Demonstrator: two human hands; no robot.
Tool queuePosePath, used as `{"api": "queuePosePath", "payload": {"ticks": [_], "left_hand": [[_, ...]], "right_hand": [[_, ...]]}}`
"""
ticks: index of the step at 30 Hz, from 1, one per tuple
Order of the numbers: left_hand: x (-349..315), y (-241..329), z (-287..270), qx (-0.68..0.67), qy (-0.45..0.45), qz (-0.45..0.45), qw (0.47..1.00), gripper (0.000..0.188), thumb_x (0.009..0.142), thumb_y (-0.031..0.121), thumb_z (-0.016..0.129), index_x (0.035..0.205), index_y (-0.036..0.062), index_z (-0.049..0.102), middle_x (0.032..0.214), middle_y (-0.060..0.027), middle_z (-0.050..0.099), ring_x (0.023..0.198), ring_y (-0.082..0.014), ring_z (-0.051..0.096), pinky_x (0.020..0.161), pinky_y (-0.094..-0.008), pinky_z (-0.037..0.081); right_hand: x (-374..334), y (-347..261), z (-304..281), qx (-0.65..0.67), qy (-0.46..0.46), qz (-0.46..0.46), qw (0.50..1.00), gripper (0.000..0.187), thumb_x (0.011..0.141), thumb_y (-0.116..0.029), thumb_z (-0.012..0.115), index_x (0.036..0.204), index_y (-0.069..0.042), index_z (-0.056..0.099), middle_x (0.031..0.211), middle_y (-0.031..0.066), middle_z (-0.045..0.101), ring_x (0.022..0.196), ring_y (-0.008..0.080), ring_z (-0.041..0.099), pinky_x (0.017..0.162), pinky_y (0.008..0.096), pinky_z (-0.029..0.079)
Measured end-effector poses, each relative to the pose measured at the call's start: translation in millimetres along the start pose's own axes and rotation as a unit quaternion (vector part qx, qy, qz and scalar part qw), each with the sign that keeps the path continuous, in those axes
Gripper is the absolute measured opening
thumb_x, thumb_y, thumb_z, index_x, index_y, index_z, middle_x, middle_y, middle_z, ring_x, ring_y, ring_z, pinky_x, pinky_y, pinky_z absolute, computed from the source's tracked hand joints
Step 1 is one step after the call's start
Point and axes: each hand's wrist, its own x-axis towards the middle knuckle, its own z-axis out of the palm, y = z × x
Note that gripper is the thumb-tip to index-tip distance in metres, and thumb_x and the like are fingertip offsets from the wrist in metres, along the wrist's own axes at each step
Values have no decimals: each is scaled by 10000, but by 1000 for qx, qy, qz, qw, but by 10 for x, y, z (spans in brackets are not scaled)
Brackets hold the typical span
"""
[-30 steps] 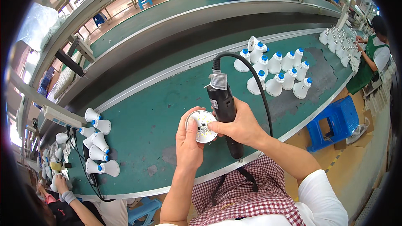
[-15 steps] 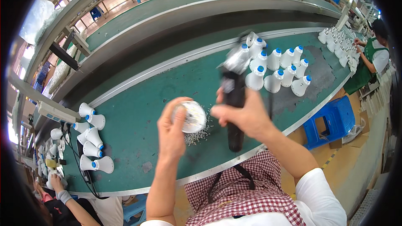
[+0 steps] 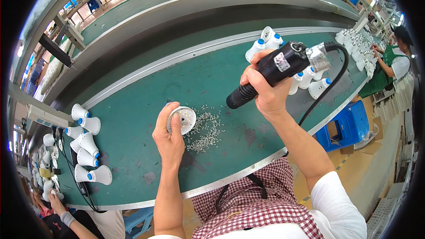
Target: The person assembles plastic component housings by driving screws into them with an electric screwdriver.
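My left hand [image 3: 168, 130] is closed round a white lamp housing [image 3: 191, 125], whose open round face with a pale LED board is turned up toward me. In my right hand [image 3: 270, 90] is a black electric screwdriver [image 3: 280, 67], its thick body slanting across the palm. The screwdriver's narrow ribbed end points down and left, above the bench, apart from the housing. A cable runs from its other end, which is wrapped in silvery tape. Beside the left hand, a loose scatter of small screws [image 3: 207, 132] lies on the green bench top [image 3: 137, 119].
White lamp housings with blue caps stand at the right [image 3: 317, 88] and lie in a group at the left [image 3: 87, 144]. A blue stool [image 3: 349, 126] is beyond the bench's near edge. Co-workers sit at far right [image 3: 396, 57] and lower left [image 3: 66, 219].
The screwdriver has swung from upright to slanting, its ribbed end now toward the left. My left hand has shifted left with the housing, uncovering more of the screws.
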Motion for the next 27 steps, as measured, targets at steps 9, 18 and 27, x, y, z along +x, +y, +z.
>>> {"api": "queuePosePath", "payload": {"ticks": [9,18,27], "left_hand": [[-64,150,68,-7,-67,-27,997,311,863,111,493,1159,17,503,1009,-85,587,914,-138,537,812,-263,419],[-105,300,146,127,-100,83,983,365,797,73,577,1154,80,503,992,-130,603,890,-257,599,765,-320,465],[-138,243,144,37,-103,73,991,236,814,82,577,1041,30,544,929,-94,597,783,-163,570,700,-263,456]], "right_hand": [[50,83,10,24,23,6,999,222,678,46,589,870,17,482,682,60,530,543,141,555,538,277,473],[125,-453,195,202,61,29,977,213,713,-25,549,902,-15,450,589,85,521,528,171,529,539,298,450],[42,-507,301,187,7,-1,982,232,727,-22,542,937,-8,445,622,82,521,537,162,532,545,299,452]]}}
